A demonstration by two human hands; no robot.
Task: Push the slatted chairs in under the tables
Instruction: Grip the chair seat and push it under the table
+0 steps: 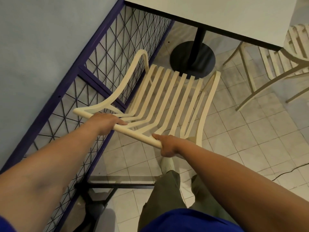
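Note:
A cream slatted chair (167, 97) stands on the tiled floor in front of me, its seat facing a white table (234, 15) with a black pedestal base (192, 59). The front of the seat reaches the base; most of the chair lies outside the table edge. My left hand (107, 123) grips the top rail of the chair back near its left part. My right hand (167, 144) grips the same rail at its right end, thumb along the rail.
A purple-framed wire mesh partition (103, 64) runs close along the chair's left side. A second slatted chair (284, 61) stands at the table's right side. My legs and a white shoe (167, 164) are behind the chair. A cable (291, 169) lies on the floor at right.

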